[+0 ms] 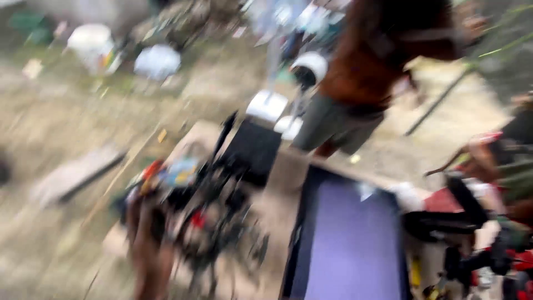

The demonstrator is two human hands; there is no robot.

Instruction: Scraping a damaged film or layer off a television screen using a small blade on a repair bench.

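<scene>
The whole view is smeared by motion. A brownish forearm, likely my left arm [147,253], rises from the bottom edge toward a tangle of black parts and wires [219,222] on a pale worktop [280,172]. Its fingers blur into some red, blue and yellow bits [166,173], so its grip is unreadable. I cannot pick out my right hand. Right of the tangle lies a flat purple panel with a dark frame [350,244]. A black box [250,150] stands behind the tangle.
Another person in a brown top and grey shorts [355,94] stands beyond the worktop. Red and black tools [472,222] crowd the right edge. Sandy ground [66,128] with a plank [78,175], white containers [91,44] and litter spreads to the left.
</scene>
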